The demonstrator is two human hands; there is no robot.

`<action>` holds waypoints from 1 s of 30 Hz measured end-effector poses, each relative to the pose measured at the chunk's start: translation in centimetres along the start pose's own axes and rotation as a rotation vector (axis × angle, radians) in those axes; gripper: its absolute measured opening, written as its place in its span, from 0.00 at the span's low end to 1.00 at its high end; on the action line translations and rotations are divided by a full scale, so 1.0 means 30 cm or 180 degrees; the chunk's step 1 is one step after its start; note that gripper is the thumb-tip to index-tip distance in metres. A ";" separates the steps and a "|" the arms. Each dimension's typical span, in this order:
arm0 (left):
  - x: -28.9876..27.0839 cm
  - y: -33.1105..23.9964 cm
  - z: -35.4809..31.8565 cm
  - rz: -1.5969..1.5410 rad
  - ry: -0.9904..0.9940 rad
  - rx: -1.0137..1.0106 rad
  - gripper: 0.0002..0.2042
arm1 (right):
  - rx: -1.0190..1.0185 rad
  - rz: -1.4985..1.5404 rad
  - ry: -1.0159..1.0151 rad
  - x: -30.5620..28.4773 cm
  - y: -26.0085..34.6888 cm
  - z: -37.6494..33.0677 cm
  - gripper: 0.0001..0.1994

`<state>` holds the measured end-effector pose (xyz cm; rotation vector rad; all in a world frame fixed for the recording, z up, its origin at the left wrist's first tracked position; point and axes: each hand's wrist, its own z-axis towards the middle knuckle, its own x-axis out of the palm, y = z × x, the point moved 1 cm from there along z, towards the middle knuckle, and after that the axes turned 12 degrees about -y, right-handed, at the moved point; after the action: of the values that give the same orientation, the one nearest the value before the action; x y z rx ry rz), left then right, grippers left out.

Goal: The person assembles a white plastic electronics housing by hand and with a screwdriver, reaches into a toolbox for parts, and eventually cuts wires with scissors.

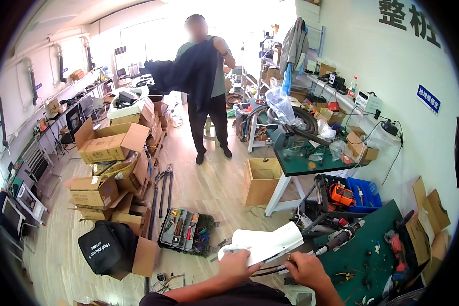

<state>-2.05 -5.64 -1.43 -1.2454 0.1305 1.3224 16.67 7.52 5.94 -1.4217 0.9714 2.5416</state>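
Green desk (353,255) alongside, white housing (262,241) is gripped by left hand (235,266), right hand (306,269) state unclear; could be dropped if grip slips.

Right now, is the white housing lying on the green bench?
No, the white housing is held up in the person's left hand.

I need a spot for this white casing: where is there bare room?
Bare floor lies between the toolbox and wooden box; a smaller patch of green tabletop, between blue bin and red power tool. The far bench is crowded with black hose and plastic bags.
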 end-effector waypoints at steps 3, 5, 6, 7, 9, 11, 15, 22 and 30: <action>-0.022 -0.006 0.003 0.0070 0.0260 0.0004 0.25 | -0.0709 -0.0463 -0.0084 -0.029 -0.014 0.028 0.10; -0.006 0.017 -0.011 0.0048 0.0268 0.0148 0.25 | -0.0902 -0.0453 -0.0440 -0.038 0.008 0.048 0.09; 0.000 0.027 -0.019 0.0043 0.0272 0.0218 0.25 | -0.0885 -0.0401 -0.0442 -0.031 0.009 0.050 0.08; 0.002 0.032 -0.027 0.0040 0.0204 0.0221 0.25 | -0.0868 -0.0346 -0.0444 -0.020 0.005 0.050 0.08; 0.010 0.026 -0.034 -0.0001 0.0080 0.0235 0.25 | -0.0467 -0.0190 -0.0548 0.004 -0.005 0.038 0.08; -0.002 0.006 -0.029 0.0050 0.0067 0.0208 0.25 | 0.0288 0.0052 -0.0756 0.037 -0.013 0.015 0.09; -0.012 -0.011 -0.021 0.0070 0.0069 0.0177 0.25 | 0.1318 0.0835 -0.0982 0.094 -0.060 0.002 0.12; -0.002 -0.033 -0.032 0.0079 0.0000 0.0118 0.27 | 0.3205 0.3176 -0.1124 0.139 -0.055 -0.049 0.12; 0.006 -0.037 -0.034 0.0007 0.0267 0.0065 0.25 | 0.1360 0.1019 -0.1979 0.166 -0.057 -0.101 0.12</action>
<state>-0.59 -5.99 -1.30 -1.2842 0.2044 1.2681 16.71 6.05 0.05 -0.3490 1.5504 2.4851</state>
